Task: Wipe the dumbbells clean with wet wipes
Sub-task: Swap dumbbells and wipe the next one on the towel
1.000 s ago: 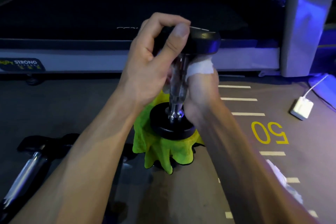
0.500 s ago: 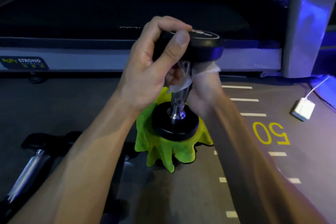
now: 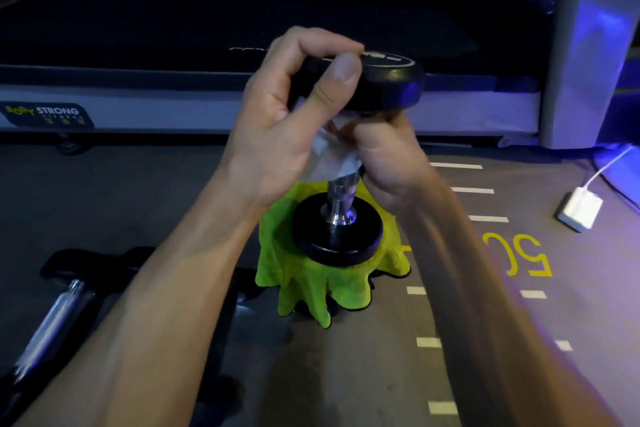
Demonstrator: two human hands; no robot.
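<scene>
- Dumbbell (image 3: 341, 163) stands upright on its lower plate, which sits on a green cloth (image 3: 311, 282) on the floor, right in front of me.
- My left hand (image 3: 277, 135) grips the upper plate at its rim, thumb curled over the edge, fingers over the top, steadying the whole thing.
- My right hand (image 3: 388, 156) is wrapped round the upper handle with the wet wipe (image 3: 332, 163) bunched under its fingers; that fist is now tight up beneath the top plate.
- A second ago the wipe sat lower on the shaft, so the stroke has climbed; bare chrome shows below it, down to the lower collar.
- I judge the handle is mid-wipe: upper part covered, the plates not clearly done yet.
- Motion blur on the right forearm tells me the rub is quick; I can't tell whether it twists or slides.
- Second dumbbell (image 3: 55, 315) lies on the floor at lower left, well apart, untouched by either hand.
- Near the right edge a white charger (image 3: 580, 210) rests on the floor.
</scene>
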